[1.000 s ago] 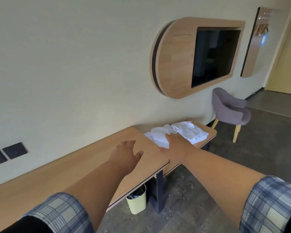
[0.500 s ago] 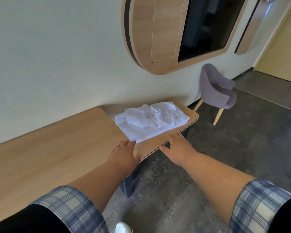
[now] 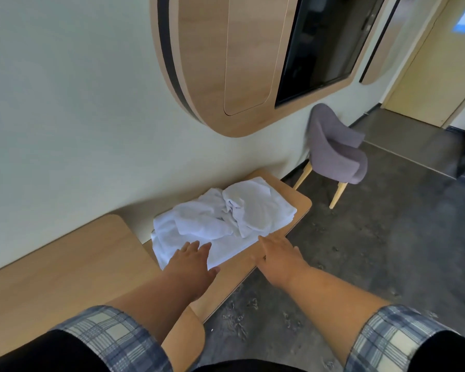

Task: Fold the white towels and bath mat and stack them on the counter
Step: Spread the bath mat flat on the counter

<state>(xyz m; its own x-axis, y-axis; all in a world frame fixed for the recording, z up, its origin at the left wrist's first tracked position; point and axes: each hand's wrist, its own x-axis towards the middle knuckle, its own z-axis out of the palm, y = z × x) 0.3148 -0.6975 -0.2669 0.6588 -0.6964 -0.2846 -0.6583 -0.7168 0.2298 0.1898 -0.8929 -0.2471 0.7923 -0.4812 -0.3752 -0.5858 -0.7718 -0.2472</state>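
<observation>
While my view is tipping lower than it was half a second ago, I am reaching both hands toward the white towels (image 3: 220,224), which are lying in a rumpled heap at the centre of the frame on the lower wooden counter (image 3: 301,204). My left hand (image 3: 192,260), fingers spread and flat, is now resting on the near edge of the pile, where earlier it was sitting on bare wood short of the cloth. My right hand (image 3: 278,255), also spread and grasping nothing, is hovering at the counter's front edge just right of the pile, closer to the cloth than before. Plaid sleeves (image 3: 110,334) are showing along the bottom of the frame. At right of centre a grey chair (image 3: 336,154) is standing on the dark floor, looming larger than before. A wood-framed wall panel (image 3: 207,57) is filling the upper middle.
</observation>
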